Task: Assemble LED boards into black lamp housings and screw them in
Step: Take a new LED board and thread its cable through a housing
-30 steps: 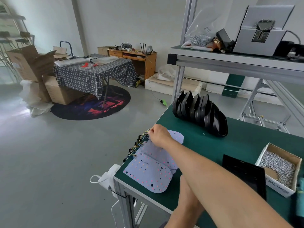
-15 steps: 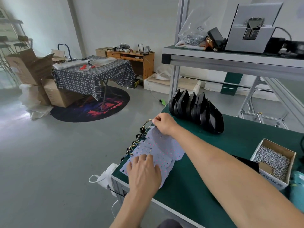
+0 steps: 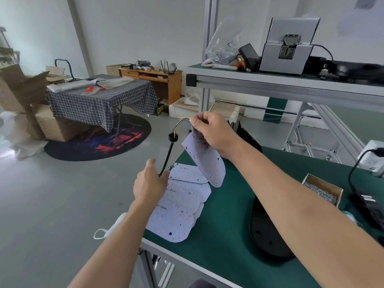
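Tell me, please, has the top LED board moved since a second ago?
Yes. The right hand has lifted the top LED board off the stack of boards on the green bench; it hangs above them.

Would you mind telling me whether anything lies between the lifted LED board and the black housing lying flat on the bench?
Nothing visible blocks it. The right hand holds the LED board in the air, and only bare green bench separates it from the black housing. The board's cable hangs left, gripped by the left hand.
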Demonstrator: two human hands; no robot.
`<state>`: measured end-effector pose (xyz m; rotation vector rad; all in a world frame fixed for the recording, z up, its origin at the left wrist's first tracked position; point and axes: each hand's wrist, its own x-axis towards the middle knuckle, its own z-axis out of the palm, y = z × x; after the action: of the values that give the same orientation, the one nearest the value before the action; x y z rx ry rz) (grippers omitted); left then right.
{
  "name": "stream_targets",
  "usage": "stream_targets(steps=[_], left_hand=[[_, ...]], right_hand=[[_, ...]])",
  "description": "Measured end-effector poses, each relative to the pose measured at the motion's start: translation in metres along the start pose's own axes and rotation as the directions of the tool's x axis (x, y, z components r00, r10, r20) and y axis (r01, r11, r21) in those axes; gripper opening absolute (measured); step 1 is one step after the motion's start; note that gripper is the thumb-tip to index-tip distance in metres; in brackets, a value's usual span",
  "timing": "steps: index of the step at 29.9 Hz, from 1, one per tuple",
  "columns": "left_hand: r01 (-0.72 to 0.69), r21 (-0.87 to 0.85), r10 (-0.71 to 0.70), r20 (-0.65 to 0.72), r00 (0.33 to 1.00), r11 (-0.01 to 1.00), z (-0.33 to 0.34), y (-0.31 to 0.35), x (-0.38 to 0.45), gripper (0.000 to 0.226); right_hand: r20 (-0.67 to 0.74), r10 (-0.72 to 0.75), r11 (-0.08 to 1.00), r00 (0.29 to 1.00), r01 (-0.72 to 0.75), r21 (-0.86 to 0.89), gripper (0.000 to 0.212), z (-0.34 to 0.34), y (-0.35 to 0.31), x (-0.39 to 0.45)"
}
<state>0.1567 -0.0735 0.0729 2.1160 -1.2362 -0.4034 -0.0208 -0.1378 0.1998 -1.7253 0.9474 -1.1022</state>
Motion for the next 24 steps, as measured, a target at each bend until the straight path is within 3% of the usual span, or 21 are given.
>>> stream_targets(steps=[2,8,13,18,24], left_hand=[[-0.019,0.030,0.018,0.014,1.000,0.999,-0.002,0.000,0.014,0.023],[0.027,0.008,-0.027,-0.061,0.998,1.000,-0.032,-0.026,0.048,0.022],[-0.025,0.027,0.030,-0.218,0.976,0.999,-0.066,-0.032,0.066,0.027],[-0.003,0.052,0.017,-0.272,0.962,0.999,-0.084,-0.034,0.070,0.027],[0.029,0.078,-0.004,-0.304,0.953,0.997,-0.089,-0.039,0.068,0.033]], right_hand=[[0.001,-0.022,0.999,1.000,0.022,0.034,0.025,-0.006,-0.007,-0.006],[-0.055,-0.025,0.997,0.998,0.029,0.074,0.028,-0.029,-0.004,-0.018],[-0.126,0.101,0.972,0.987,-0.071,0.222,0.028,-0.041,0.010,-0.028],[-0.138,0.182,0.804,0.974,-0.066,0.591,0.023,-0.072,0.007,-0.045],[-0.163,0.199,0.639,0.966,-0.002,0.770,0.014,-0.138,0.003,-0.078]])
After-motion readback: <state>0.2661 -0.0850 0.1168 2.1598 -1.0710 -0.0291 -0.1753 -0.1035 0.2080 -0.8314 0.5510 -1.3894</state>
